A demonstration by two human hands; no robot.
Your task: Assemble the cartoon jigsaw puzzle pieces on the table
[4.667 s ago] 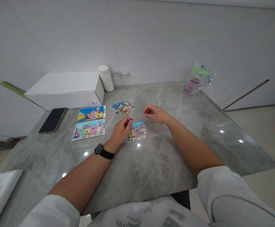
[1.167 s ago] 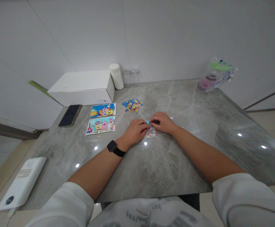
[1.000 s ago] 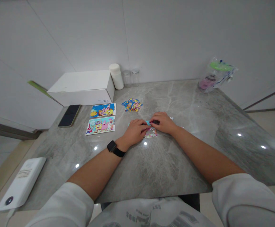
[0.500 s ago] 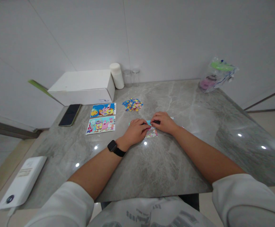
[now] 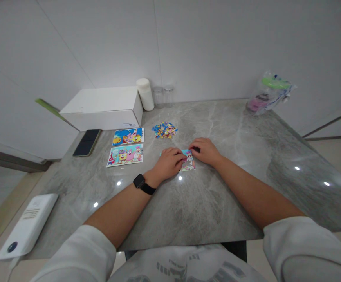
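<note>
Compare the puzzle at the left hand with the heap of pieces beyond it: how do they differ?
The puzzle forms a flat sheet; the heap is a loose jumble. The left hand partly covers the puzzle; the heap lies uncovered. Both are multicoloured and rest on the grey table.

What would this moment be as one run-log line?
left hand: over puzzle's left part | right hand: at its far right corner, grip unclear | pieces: loose pile beyond | cards: left of pile

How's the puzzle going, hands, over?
Left hand over puzzle, hiding most of its left side. Right hand at far right corner. Loose pieces piled beyond.
</note>
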